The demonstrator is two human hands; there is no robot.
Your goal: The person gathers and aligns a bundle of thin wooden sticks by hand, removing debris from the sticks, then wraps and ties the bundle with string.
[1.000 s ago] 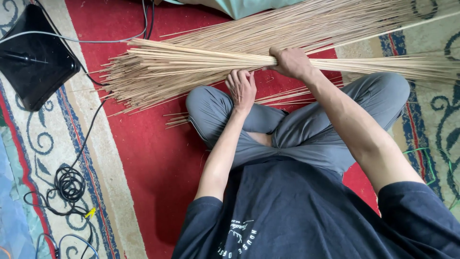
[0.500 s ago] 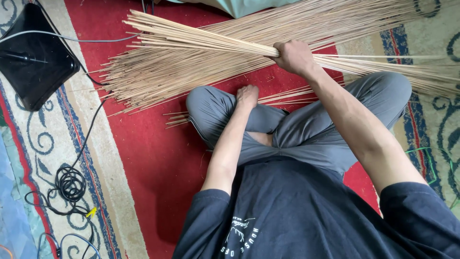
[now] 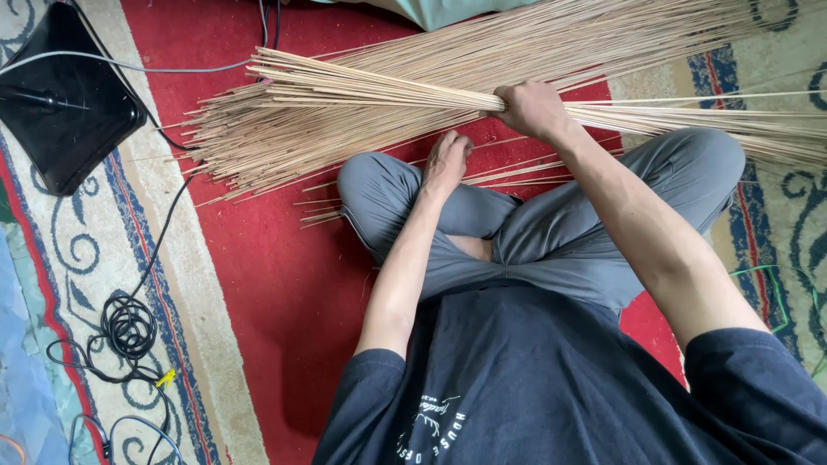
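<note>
Head view of a person seated cross-legged on a red carpet [image 3: 258, 284] with a patterned border. The right hand [image 3: 530, 110] has its grip clenched around a bundle of thin pale sticks [image 3: 370, 86], held at mid-length and raised off the carpet; the loose ends fan out to the left, and the rest of the bundle runs toward the right edge of the view. The left hand [image 3: 448, 159] rests fingers-down at the grey-trousered knee [image 3: 379, 194], its grip released and holding nothing, its fingertips just beside a few stray sticks [image 3: 508, 172] lying on the carpet. Beneath and beyond the raised bundle, a larger heap of sticks [image 3: 284, 142] lies spread flat on the carpet toward its far edge. A black square base [image 3: 65, 103] sits at the far left corner on the patterned border, with a grey cable [image 3: 172, 69] crossing it. A coiled black cord [image 3: 129, 331] lies on the border at the left, near side
</note>
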